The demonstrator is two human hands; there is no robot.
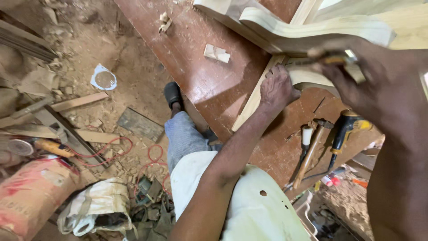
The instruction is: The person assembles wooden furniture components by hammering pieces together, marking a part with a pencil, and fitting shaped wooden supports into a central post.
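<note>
Both hands work the pale curved wooden piece (pixel 312 27) on the desk (pixel 209 80): left hand (pixel 277 89) fingers curled against it, right hand (pixel 363 76) fingers closed around a blurred wooden-handled tool (pixel 332 58), shaping seemingly unfinished.

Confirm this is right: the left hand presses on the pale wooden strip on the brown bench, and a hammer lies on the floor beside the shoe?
Not quite. The head view shows the hammer on the brown bench, beside a chisel, not on the floor. The left hand does press the pale wooden strip.

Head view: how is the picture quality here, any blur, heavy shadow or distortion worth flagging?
Head view: the right hand, close to the lens, is motion-blurred and dark; the left hand on the pale curved wood piece is sharper. A shadow falls across the brown workbench; straight edges bow slightly from the wide lens.
</note>
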